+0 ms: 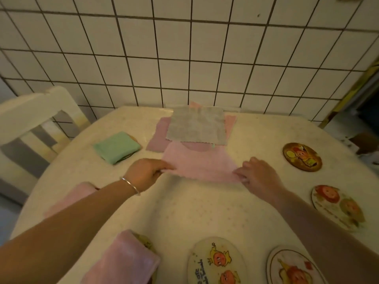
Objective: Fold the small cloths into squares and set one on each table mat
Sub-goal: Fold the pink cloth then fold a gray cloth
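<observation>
White tiled wall (184, 58) behind the table (184, 212) — mid-frame, my left hand (143, 173) and right hand (258, 175) each pinch a near corner of the pink cloth (201, 165), ready to fold.

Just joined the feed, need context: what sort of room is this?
Probably a home kitchen or dining corner: a white tiled wall, a round table laid with picture mats, and a white chair beside it.
</observation>
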